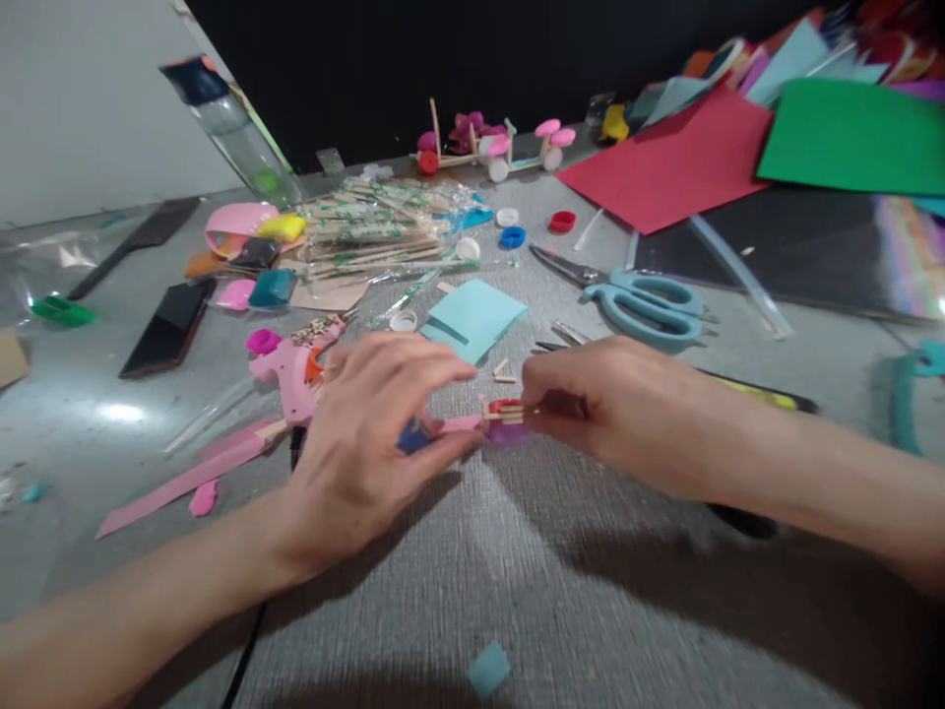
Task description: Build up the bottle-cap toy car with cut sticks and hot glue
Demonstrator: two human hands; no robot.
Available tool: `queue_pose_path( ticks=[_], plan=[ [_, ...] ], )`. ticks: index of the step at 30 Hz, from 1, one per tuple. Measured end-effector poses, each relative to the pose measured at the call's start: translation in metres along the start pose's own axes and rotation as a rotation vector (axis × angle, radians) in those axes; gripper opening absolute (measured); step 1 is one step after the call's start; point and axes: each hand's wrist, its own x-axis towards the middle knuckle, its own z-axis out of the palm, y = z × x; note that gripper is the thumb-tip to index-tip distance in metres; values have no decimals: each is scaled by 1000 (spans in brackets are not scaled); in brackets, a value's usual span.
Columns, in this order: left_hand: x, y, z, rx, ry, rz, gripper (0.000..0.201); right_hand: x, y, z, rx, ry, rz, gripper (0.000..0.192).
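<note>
A small craft model (462, 424) of pink, blue and red pieces with wooden sticks is between my two hands, low over the grey table. My left hand (369, 433) curls round its left end; the thumb lies along the pink part, and the index finger is raised off it. A blue piece (414, 435) shows inside that hand. My right hand (591, 394) pinches the ends of short wooden sticks (511, 414) beside a red bottle cap (505, 404). Purple shows beneath the cap. The right fingertips partly hide the sticks, and my left palm hides the model's far left end.
Left of my hands lie a pink glue gun (295, 379) and a phone (168, 328). Light blue paper (476, 320) and blue-handled scissors (642, 300) are ahead. Bagged wooden sticks (376, 226), a bottle (236, 138) and small wheeled models (517, 158) stand farther back.
</note>
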Motion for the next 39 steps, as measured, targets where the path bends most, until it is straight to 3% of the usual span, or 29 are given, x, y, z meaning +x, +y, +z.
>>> queue_pose_path(
  ticks=[2, 6, 12, 26, 36, 39],
  plan=[
    [1, 3, -1, 80, -75, 64, 29, -1, -1, 0, -1, -2, -5, 13],
    [1, 5, 2, 110, -156, 50, 22, -1, -1, 2, -10, 10, -24, 14],
    [2, 0, 8, 72, -127, 146, 21, -2, -2, 3, -25, 21, -43, 16],
    [1, -1, 13, 3, -114, 130, 14, -1, -3, 4, -43, 27, -68, 18],
    [0, -2, 10, 65, -116, 155, 26, -6, -6, 0, -112, -14, 43, 7],
    [-1, -1, 9, 81, -110, 151, 36, -7, -7, -3, -154, -23, 75, 14]
  ],
)
